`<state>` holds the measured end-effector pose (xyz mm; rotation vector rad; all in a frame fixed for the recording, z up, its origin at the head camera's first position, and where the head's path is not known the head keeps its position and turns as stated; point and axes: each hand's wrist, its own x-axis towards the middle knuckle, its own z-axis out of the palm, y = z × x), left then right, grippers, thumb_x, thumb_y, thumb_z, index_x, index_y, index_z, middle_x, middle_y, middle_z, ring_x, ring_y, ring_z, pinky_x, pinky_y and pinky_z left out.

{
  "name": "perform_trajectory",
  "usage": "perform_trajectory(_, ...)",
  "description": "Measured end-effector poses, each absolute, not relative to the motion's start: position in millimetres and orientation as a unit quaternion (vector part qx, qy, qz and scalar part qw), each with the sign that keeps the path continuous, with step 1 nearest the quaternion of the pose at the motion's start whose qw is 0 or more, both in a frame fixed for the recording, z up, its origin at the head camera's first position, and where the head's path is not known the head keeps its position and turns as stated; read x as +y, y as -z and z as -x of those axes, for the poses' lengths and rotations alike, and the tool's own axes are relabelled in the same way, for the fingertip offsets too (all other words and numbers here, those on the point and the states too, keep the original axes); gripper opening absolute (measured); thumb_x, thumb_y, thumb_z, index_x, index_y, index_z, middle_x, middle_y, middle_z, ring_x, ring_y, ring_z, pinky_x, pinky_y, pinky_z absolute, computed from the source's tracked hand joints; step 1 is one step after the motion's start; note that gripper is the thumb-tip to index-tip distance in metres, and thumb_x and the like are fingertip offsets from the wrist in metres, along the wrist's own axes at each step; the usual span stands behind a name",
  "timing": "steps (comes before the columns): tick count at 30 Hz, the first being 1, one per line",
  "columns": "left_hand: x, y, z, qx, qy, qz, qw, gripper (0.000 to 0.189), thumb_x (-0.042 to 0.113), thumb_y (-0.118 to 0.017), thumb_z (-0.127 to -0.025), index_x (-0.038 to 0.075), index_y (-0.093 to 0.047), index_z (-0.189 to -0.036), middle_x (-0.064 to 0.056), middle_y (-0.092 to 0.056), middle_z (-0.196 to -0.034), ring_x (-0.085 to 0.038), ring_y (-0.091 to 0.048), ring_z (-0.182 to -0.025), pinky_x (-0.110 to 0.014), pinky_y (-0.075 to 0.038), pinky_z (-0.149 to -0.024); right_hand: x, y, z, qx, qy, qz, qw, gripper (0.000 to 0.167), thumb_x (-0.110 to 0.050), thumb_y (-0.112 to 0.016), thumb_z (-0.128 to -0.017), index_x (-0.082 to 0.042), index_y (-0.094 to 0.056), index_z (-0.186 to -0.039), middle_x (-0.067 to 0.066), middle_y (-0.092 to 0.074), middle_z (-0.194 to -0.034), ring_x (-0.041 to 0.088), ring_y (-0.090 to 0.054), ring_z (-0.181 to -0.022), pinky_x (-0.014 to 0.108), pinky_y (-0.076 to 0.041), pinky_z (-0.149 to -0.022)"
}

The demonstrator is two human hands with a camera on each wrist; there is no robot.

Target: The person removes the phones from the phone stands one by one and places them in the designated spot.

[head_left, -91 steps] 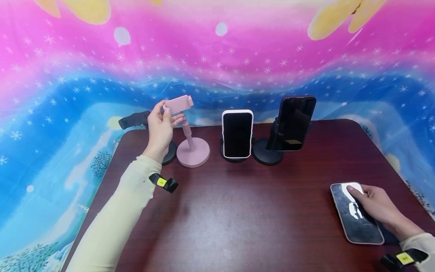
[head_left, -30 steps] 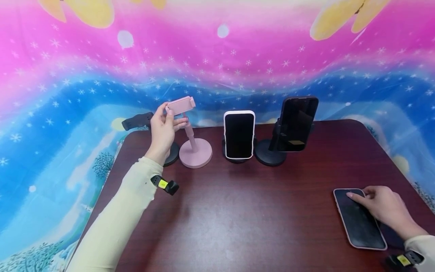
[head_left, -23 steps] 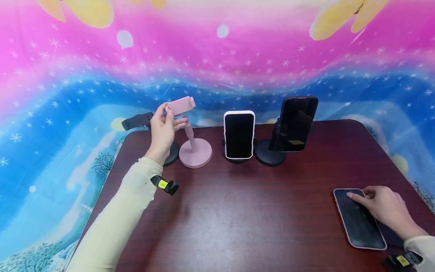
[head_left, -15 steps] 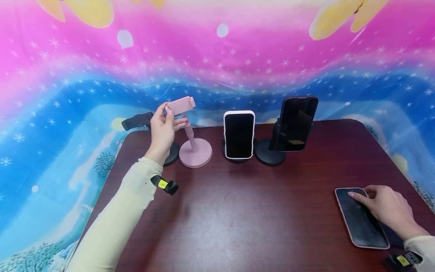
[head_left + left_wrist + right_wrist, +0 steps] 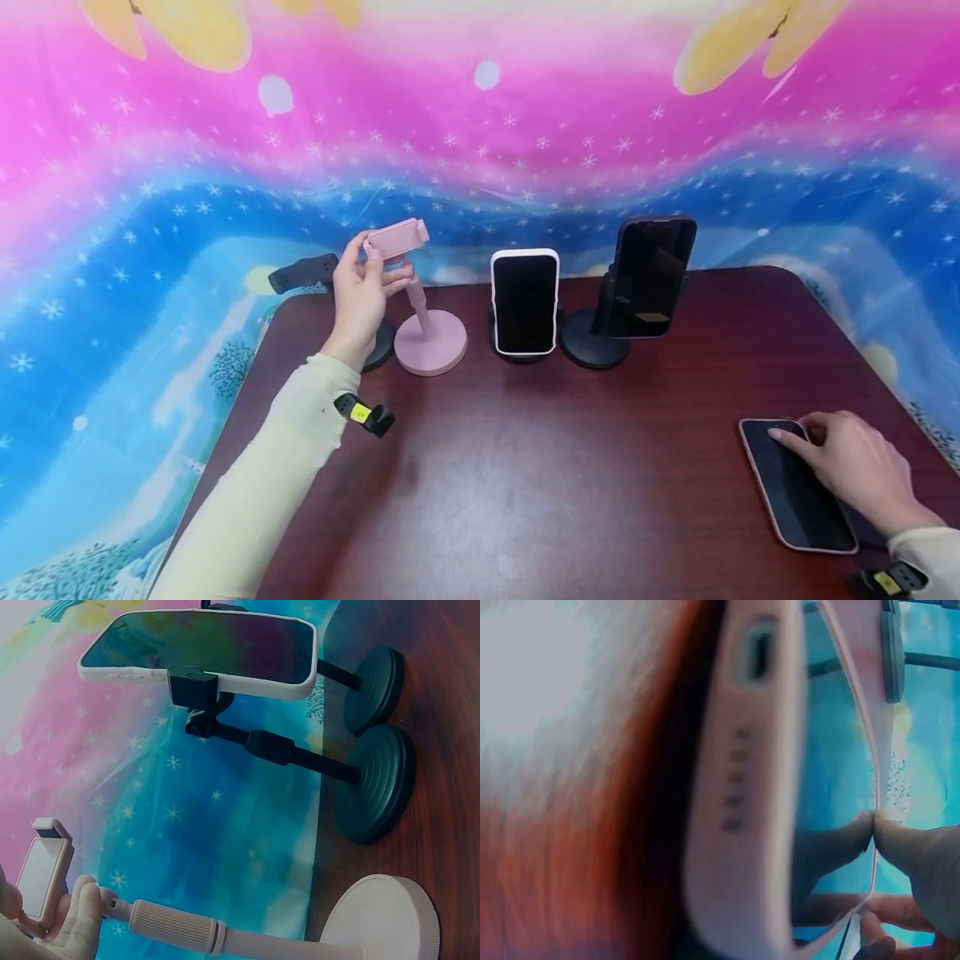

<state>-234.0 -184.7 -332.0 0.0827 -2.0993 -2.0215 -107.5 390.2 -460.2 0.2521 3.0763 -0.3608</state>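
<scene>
My left hand (image 5: 358, 296) holds the clamp (image 5: 397, 239) at the top of a pink phone stand (image 5: 430, 342), thumb in front. In the left wrist view the clamp (image 5: 46, 877) has nothing in it, and fingers lie near the stand's joint. At the right of the table, my right hand (image 5: 855, 467) pinches a phone in a pink case (image 5: 797, 492), dark screen up, its thumb on the screen near the edge. The right wrist view shows the phone's case (image 5: 742, 787) close up, with fingers beneath it; whether it touches the table I cannot tell.
A white-cased phone (image 5: 525, 302) and a dark phone (image 5: 651, 279) sit upright on black stands, right of the pink one. Partly behind my left arm is another black stand (image 5: 303, 271). A dark flat thing (image 5: 862, 527) lies by my right wrist. Patterned cloth hangs behind the table (image 5: 480, 500).
Since 3 seconds ago, the pink-cased phone has tilted, losing its bright glare, and shifted slightly right and down. My left hand keeps its hold on the pink clamp; the head view shifted a little.
</scene>
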Motion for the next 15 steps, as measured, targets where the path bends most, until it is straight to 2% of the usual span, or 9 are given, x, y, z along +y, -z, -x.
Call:
perform_trajectory(3, -184.4, 332.1, 233.4, -0.716, 0.688, -0.026, 0.114, 0.051, 0.031, -0.038, -0.109, 0.019, -0.029, -0.158, -0.021, -0.06, -0.131, -0.019, -0.074, -0.099, -0.033, -0.06, -0.095, 392.7, 460.7, 108.1, 0.99, 0.116, -0.081, 0.014, 0.063, -0.05, -0.072, -0.09, 0.01, -0.068, -0.107, 0.015, -0.066, -0.077, 0.017, -0.049, -0.055, 0.031, -0.037, -0.043)
perform_trajectory(7, -184.0, 332.5, 232.8, -0.715, 0.69, -0.026, 0.113, 0.05, 0.029, -0.039, -0.11, 0.019, -0.03, -0.158, -0.021, -0.061, -0.13, -0.018, -0.074, -0.098, -0.034, -0.06, -0.095, 393.5, 461.9, 108.7, 0.987, 0.126, -0.1, 0.022, 0.067, -0.056, -0.071, -0.089, 0.007, -0.062, -0.111, 0.018, -0.065, -0.084, 0.018, -0.051, -0.058, 0.031, -0.035, -0.045)
perform_trajectory(15, -183.3, 333.0, 233.3, -0.707, 0.698, -0.022, 0.113, 0.048, 0.024, -0.04, -0.11, 0.018, -0.03, -0.157, -0.018, -0.062, -0.122, -0.022, -0.074, -0.1, -0.036, -0.061, -0.094, 393.0, 463.8, 108.2, 0.982, 0.156, -0.098, 0.027, 0.064, -0.055, -0.066, -0.094, 0.007, -0.061, -0.11, 0.007, -0.062, -0.074, 0.017, -0.051, -0.055, 0.031, -0.037, -0.046)
